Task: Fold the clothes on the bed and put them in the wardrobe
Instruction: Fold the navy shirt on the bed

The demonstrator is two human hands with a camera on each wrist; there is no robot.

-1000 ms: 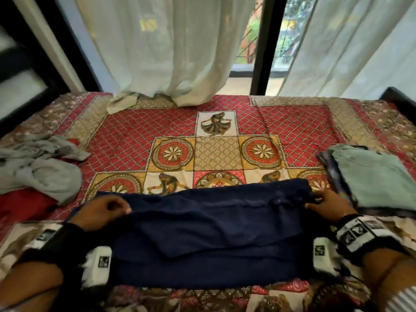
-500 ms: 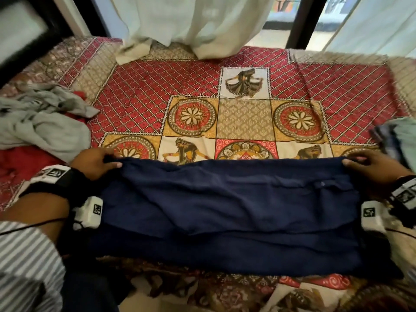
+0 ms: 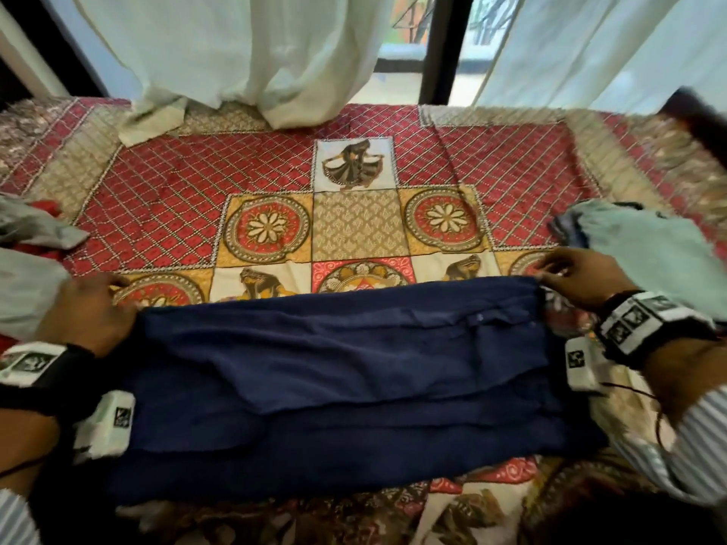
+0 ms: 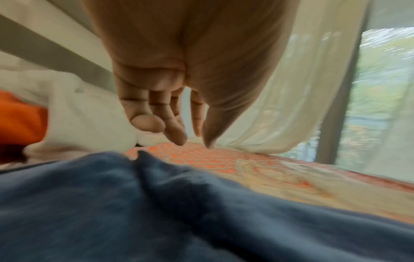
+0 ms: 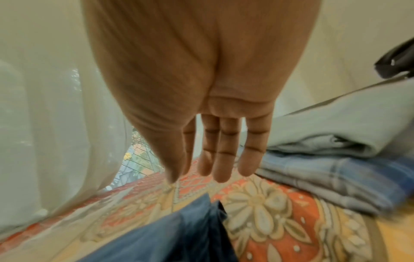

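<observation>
Two hands work on one navy garment (image 3: 334, 391), which lies as a long flat band across the lower half of the head view, on the patterned bedspread (image 3: 354, 226). It is already doubled along its length, because a layered edge runs across its middle. In the wrist views neither hand holds cloth. The left hand (image 3: 84, 312), at the left edge of the frame by the far left corner of the band, has its fingers relaxed and a little spread, hanging over the bedspread just beyond the blue corner. The right hand (image 3: 578, 279), at the right by the far right corner, has its fingers straight and near together, with the tips over the bedspread. Whether the tips touch the cloth I cannot tell. I judge that the step in hand is the folding of this garment, with the long fold laid and the ends squared. The next move probably calls for taking one short end and carrying it over to the other, with the edges kept in line, so the soft layers do not slip. Farther right lies a stack of folded clothes (image 3: 649, 249), which this piece can join. At the middle left edge waits a loose heap of grey and red clothes (image 3: 27, 265), not yet folded. At the top hang pale curtains (image 3: 236, 53); the wardrobe is not seen.
</observation>
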